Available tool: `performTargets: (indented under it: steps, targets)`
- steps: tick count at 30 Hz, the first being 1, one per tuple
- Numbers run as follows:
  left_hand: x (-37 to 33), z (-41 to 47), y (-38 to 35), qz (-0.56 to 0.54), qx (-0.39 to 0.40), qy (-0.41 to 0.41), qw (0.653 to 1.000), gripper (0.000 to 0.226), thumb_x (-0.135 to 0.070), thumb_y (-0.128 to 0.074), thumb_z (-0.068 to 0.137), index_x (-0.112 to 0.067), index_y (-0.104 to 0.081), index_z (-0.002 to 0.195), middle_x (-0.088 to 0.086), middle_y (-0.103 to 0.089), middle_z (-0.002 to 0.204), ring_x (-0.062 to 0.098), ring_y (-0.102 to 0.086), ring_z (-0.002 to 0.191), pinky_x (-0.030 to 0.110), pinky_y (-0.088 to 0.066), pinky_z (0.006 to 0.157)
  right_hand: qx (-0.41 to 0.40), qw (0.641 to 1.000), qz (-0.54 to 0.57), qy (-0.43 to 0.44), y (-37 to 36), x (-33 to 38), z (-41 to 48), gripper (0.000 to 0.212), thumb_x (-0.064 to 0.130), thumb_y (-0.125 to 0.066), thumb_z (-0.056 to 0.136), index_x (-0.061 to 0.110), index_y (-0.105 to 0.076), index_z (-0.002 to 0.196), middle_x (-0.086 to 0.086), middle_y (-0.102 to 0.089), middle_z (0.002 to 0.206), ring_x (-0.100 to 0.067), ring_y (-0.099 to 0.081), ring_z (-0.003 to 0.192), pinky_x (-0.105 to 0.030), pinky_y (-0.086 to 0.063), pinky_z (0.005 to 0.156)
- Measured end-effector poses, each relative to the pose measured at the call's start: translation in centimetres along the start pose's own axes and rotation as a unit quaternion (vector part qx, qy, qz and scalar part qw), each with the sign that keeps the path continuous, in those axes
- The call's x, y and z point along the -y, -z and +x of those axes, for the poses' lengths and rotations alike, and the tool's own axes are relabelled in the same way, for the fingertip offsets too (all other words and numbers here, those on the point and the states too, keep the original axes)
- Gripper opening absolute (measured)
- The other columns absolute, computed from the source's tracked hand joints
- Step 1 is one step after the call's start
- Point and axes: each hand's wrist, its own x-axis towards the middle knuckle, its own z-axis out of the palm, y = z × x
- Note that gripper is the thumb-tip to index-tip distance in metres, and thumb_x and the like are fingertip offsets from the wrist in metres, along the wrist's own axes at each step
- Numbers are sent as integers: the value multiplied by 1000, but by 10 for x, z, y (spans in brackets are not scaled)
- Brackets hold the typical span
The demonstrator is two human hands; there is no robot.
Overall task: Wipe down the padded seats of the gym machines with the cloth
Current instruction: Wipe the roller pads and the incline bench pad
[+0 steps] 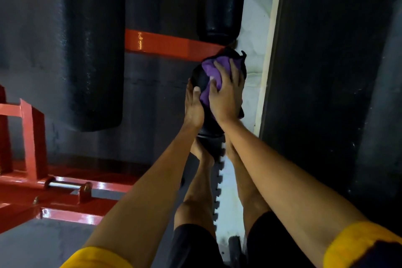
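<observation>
A purple cloth (209, 69) lies bunched over a black padded roller (201, 79) at the centre of the view. My right hand (226, 95) presses flat on the cloth, fingers spread over it. My left hand (193, 106) grips the roller's left side, thumb resting on the black padding. The roller's lower end (210, 131) shows below both wrists. A long black padded seat (95, 50) stretches along the left. A second black roller pad (221, 0) hangs beyond the red bar.
A red steel frame (165, 44) crosses behind the pads, and more red frame with a chrome pin (63, 185) sits low left. Black interlocking floor mats (143, 98) meet pale tiles (253, 35). A dark panel (326, 72) fills the right. My bare legs stand below.
</observation>
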Motion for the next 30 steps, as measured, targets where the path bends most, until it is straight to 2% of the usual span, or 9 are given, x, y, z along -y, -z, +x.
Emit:
performTargets:
  steps: [7, 10, 11, 13, 15, 18, 22, 26, 30]
  targets:
    - [-15, -2, 13, -82, -5, 112, 990, 94, -85, -35, 78, -25, -49, 149, 1, -55, 147, 18, -51, 135, 44, -38, 117, 86, 995, -11, 59, 8, -39, -121, 65, 38, -55, 88, 31, -49, 152, -1, -19, 170, -40, -18, 154, -55, -25, 122]
    - [4, 16, 9, -82, 1, 140, 987, 106, -97, -34, 70, -23, -54, 144, 4, -60, 141, 21, -54, 132, 45, -39, 116, 69, 994, 2, 87, 7, -35, -97, 60, 22, -62, 88, 29, -55, 147, -1, -26, 168, -42, -18, 154, -59, -30, 120]
    - [-6, 12, 6, -63, -3, 143, 988, 100, -94, -34, 76, -23, -55, 143, 5, -60, 140, 22, -55, 131, 44, -39, 116, 57, 994, 6, 92, 6, -29, -78, 58, 22, -59, 89, 28, -56, 147, -1, -28, 167, -43, -19, 153, -59, -33, 119]
    - [-28, -8, 1, -35, -34, 118, 992, 68, -63, -31, 102, -15, -50, 144, 8, -56, 142, 24, -51, 134, 41, -38, 116, 31, 996, 17, 88, 5, -16, -39, 55, 25, -54, 90, 26, -57, 146, -3, -32, 166, -45, -21, 152, -60, -38, 116]
    - [-37, -22, -3, -30, -50, 90, 994, 54, -45, -31, 108, -13, -39, 151, 8, -46, 152, 23, -41, 141, 40, -32, 119, 14, 998, 20, 59, 2, -7, -14, 54, 21, -60, 92, 24, -56, 146, -5, -35, 164, -45, -24, 151, -59, -41, 113]
    - [-30, -29, -6, -31, -45, 84, 995, 66, -58, -32, 102, -22, -28, 157, 3, -33, 162, 23, -28, 149, 47, -23, 124, 11, 999, -6, 46, 5, -8, -25, 60, 24, -59, 94, 24, -47, 153, -7, -29, 167, -41, -21, 153, -61, -36, 116]
    - [-23, -9, 5, -46, -42, 136, 989, 101, -87, -28, 75, -26, -34, 154, 2, -41, 158, 25, -33, 148, 50, -25, 122, 76, 992, -62, 80, 7, -32, -100, 67, 42, -49, 92, 36, -35, 157, 5, -10, 172, -37, -9, 157, -66, -33, 116]
    - [-31, 0, 9, -98, -13, 158, 982, 77, -70, -25, 100, -16, -49, 148, 5, -55, 145, 22, -52, 134, 41, -36, 119, 93, 987, -73, 111, 4, -47, -129, 64, 38, -52, 94, 35, -38, 157, 6, -9, 172, -36, -6, 158, -69, -29, 115]
    - [2, 11, -1, -123, -13, 182, 976, 118, -106, -35, 59, -33, -42, 151, 1, -49, 153, 23, -47, 139, 49, -36, 117, 38, 995, -34, 89, 4, -13, -61, 60, 27, -46, 91, 24, -50, 150, -4, -28, 167, -45, -16, 154, -66, -32, 115]
